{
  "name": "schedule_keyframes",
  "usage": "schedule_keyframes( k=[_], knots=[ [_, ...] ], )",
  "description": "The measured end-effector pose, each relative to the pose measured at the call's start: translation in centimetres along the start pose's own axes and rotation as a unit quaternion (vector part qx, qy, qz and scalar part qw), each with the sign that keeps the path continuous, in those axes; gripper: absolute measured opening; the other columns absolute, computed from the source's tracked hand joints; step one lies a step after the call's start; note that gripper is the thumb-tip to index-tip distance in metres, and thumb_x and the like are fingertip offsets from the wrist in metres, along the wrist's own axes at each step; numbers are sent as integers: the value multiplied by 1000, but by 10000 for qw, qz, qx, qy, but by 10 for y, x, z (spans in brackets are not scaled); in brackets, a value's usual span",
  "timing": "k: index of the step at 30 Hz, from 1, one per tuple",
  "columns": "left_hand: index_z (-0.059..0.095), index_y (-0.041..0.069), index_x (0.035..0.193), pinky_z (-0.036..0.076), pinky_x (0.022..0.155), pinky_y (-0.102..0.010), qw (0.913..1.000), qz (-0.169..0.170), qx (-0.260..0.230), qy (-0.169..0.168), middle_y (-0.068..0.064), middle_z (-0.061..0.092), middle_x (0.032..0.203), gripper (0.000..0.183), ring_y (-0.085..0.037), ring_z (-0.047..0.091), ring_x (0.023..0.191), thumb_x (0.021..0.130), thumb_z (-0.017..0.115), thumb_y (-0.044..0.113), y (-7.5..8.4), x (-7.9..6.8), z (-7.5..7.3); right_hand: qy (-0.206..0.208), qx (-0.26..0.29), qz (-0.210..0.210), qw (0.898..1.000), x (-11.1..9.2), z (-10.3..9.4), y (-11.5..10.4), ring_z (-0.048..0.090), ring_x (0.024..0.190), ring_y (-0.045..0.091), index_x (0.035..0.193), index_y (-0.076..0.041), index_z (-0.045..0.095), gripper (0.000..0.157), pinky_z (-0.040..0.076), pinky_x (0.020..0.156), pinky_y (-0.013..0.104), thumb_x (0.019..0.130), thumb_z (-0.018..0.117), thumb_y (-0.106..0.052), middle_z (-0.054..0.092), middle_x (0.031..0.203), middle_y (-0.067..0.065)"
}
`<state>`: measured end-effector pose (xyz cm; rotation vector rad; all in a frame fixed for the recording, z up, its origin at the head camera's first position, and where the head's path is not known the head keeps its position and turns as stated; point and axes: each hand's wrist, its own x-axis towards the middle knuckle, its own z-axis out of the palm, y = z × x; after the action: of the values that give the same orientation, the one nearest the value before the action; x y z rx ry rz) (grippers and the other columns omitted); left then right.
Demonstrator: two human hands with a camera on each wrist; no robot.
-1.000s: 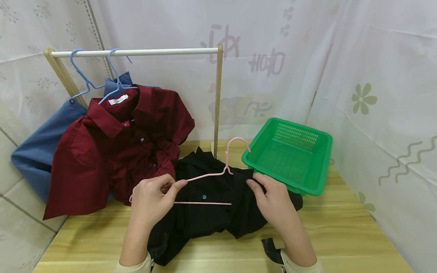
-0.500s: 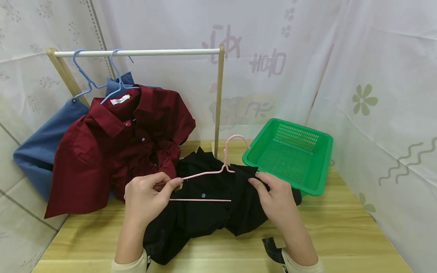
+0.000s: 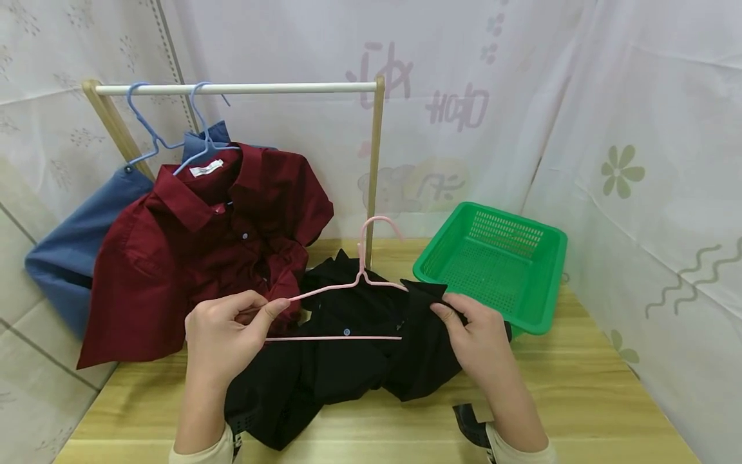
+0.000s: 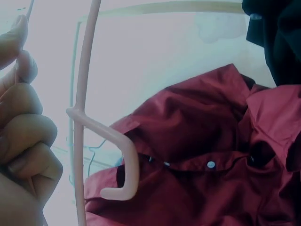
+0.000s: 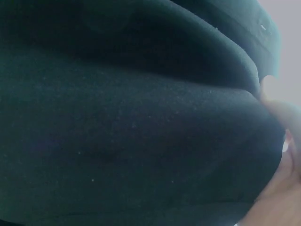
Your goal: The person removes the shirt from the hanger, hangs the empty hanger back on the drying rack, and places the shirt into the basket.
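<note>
My left hand (image 3: 228,335) pinches the left arm of a pink clothes hanger (image 3: 330,289) between thumb and fingers, above a black shirt (image 3: 348,374) lying rumpled on the table. The hanger's hook points up. Its right end goes out of sight under the shirt's raised front edge by the collar. There my right hand (image 3: 478,338) grips the black cloth. In the left wrist view the hanger's notched end (image 4: 133,165) sticks out beside the curled fingers (image 4: 33,132). Dark cloth (image 5: 131,132) fills most of the right wrist view, held at the right by the thumb.
Behind at left stands a rack with a white rail (image 3: 290,88) and wooden posts. A dark red shirt (image 3: 214,258) and a blue garment (image 3: 75,241) hang from blue hangers (image 3: 203,122). A green basket (image 3: 429,267) sits on the wooden table (image 3: 580,399) at right.
My left hand and the pink hanger have moved left, with the hook rising slightly. My right hand has shifted a little right, still holding the black shirt.
</note>
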<state>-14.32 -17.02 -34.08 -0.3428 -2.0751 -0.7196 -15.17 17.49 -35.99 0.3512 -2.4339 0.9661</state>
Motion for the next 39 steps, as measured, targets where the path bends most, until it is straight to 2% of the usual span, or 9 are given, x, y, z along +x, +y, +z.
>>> schedule_keyframes(
  k=[7,11,16,19,24,27,30,34,39],
  knots=[
    [66,27,57,23,44,-16,10000,-31,-47,52,18,46,46,25,9,31,44,70,87,26,-3,0,-6,59,1,98,9999,-4,-2,3,52,69,8,88,-24,68,7,44,65,22,95,65,-24,62,76,-7],
    [67,27,57,24,45,-16,9999,-105,-38,55,18,47,46,25,8,33,43,72,87,25,-6,0,-11,70,-69,253,9996,-5,-7,6,59,79,7,95,-23,71,7,49,73,20,95,65,-25,70,89,-6],
    [69,26,59,26,45,-14,9990,-173,-352,208,17,49,46,24,9,33,42,68,89,18,-14,0,-18,48,-31,651,9979,-9,-17,8,58,81,4,97,-22,71,11,47,75,15,96,63,-28,70,94,-5],
    [70,23,62,28,47,-10,9983,5,-554,191,15,50,48,23,9,36,41,64,90,11,-19,1,-23,70,94,802,9967,-9,-23,7,54,77,6,96,-20,70,14,45,72,15,97,61,-31,67,90,-3],
    [69,15,66,27,53,-5,9973,345,-639,127,10,50,52,25,8,35,49,60,87,-2,-24,2,-35,584,-13,969,9936,-7,-28,8,48,74,4,92,-15,68,17,40,69,14,98,61,-30,64,85,1],
    [69,10,68,29,53,-6,9953,324,-917,-4,6,52,55,26,6,37,52,61,83,-11,-24,3,-43,919,34,850,9921,-6,-29,12,47,74,1,89,-12,68,13,38,71,12,96,63,-23,63,84,0],
    [70,8,71,32,53,-9,9926,227,-1189,-48,5,57,58,26,5,40,53,63,81,-15,-30,1,-47,1051,168,565,9927,-3,-29,15,47,73,1,85,-12,66,12,38,70,12,95,64,-18,59,80,-3],
    [71,6,71,33,53,-10,9902,142,-1379,154,8,57,60,24,6,42,55,65,80,-14,-38,-4,-53,1145,215,390,9924,-2,-28,18,45,71,0,78,-11,63,18,37,68,13,96,63,-15,57,78,-4],
    [71,1,72,31,50,-10,9896,14,-1390,382,10,56,61,17,6,40,55,69,78,-14,-38,-4,-64,1269,-20,782,9888,-5,-24,18,51,77,-1,80,-11,67,20,39,73,11,97,62,-19,66,85,-3]
  ],
)
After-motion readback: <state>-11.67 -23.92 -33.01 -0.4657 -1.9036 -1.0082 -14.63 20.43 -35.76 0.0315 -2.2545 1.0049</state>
